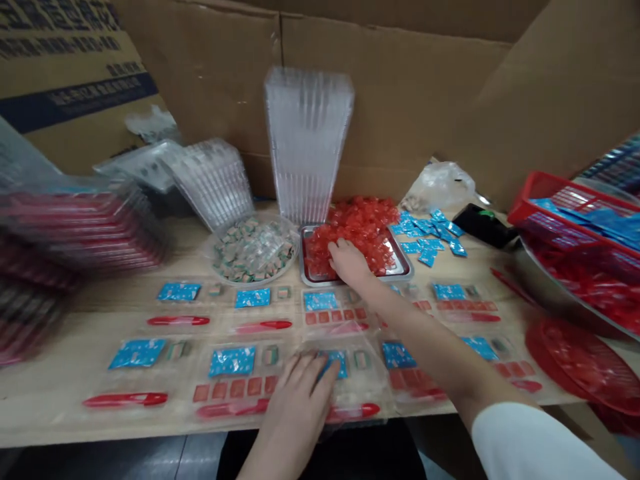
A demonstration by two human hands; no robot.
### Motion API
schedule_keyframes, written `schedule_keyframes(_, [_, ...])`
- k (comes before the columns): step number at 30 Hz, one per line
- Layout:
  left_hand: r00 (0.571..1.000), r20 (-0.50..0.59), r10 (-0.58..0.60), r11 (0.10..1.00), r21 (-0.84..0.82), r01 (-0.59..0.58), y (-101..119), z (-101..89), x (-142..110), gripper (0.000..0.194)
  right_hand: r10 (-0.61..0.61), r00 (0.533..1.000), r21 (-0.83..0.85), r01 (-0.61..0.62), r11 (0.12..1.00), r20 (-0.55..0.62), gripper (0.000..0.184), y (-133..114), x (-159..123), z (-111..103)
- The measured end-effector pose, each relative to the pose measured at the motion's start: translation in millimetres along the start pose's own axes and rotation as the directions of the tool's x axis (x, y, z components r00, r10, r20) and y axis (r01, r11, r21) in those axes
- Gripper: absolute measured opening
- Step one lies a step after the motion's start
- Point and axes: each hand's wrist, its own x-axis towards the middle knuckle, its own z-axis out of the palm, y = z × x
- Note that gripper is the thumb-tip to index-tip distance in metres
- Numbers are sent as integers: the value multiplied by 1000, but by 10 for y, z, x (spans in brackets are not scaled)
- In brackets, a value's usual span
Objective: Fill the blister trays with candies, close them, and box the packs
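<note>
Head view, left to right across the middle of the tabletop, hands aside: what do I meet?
Blurred stack of reddish packs → round clear tray of small tan-and-green pieces → silvery tray heaped with red pieces → scattered blue packets → black object → red basket.

PLACE: workshop — wooden worktop [55, 415] | stacked clear trays [310, 147] | heaped red pieces [367, 223] | cardboard backing [415, 113]

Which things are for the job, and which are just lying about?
Seem for the job:
right hand, at the red pieces
left hand, at a clear tray
blue packets, red sticks and small blocks, set out in rows

Seem just lying about:
plastic bag, at the back
black object, right of it
</note>
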Motion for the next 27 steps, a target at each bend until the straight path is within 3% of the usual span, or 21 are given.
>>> schedule_keyframes(2, [1000,6,4,1000,-31,-4,-58,-40,13,46,43,999,94,-42,995,-10,18,102,8,-15])
schedule_keyframes(3, [1000,-12,0,998,-65,0,-83,-66,24,45,102,995,235,-97,967,-8,18,172,-44,-56])
schedule_keyframes(4, [999,-38,-19,993,-115,15,-104,-96,44,42,173,985,433,-165,886,22,20,237,-128,-113])
schedule_keyframes(5, [997,-62,-55,982,-184,43,-121,-129,80,38,233,969,643,-234,730,88,22,284,-239,-179])
schedule_keyframes(6, [990,-86,-108,959,-270,81,-132,-162,136,34,258,950,809,-290,511,177,24,302,-370,-245])
schedule_keyframes(7, [978,-103,-180,922,-365,131,-137,-193,213,30,245,934,900,-327,288,261,26,286,-513,-306])
schedule_keyframes(8, [960,-108,-260,869,-460,184,-136,-220,308,27,208,923,929,-351,119,323,28,238,-660,-355])
schedule_keyframes(9, [937,-106,-333,806,-547,225,-129,-240,416,26,170,915,928,-373,2,367,30,163,-804,-391])
schedule_keyframes(11, [893,-100,-440,680,-686,259,-97,-256,629,29,128,902,910,-400,-109,412,29,-25,-1058,-422])
schedule_keyframes(13, [869,-77,-489,579,-774,257,-46,-246,780,27,129,906,914,-393,-101,403,25,-190,-1252,-413])
schedule_keyframes(15, [853,-62,-518,522,-813,258,20,-229,829,21,144,927,937,-350,-3,347,23,-280,-1387,-386])
schedule_keyframes(18, [838,-72,-541,520,-811,266,129,-208,755,21,129,958,943,-277,186,256,23,-280,-1513,-355])
schedule_keyframes(21, [826,-53,-561,478,-835,272,221,-180,650,29,112,972,927,-229,296,205,20,-233,-1595,-345])
schedule_keyframes(24, [792,-26,-610,393,-878,274,269,-152,602,32,123,968,928,-244,283,218,20,-221,-1656,-344])
schedule_keyframes(27, [764,-59,-643,415,-865,283,276,-152,587,25,122,950,939,-304,162,286,21,-241,-1707,-346])
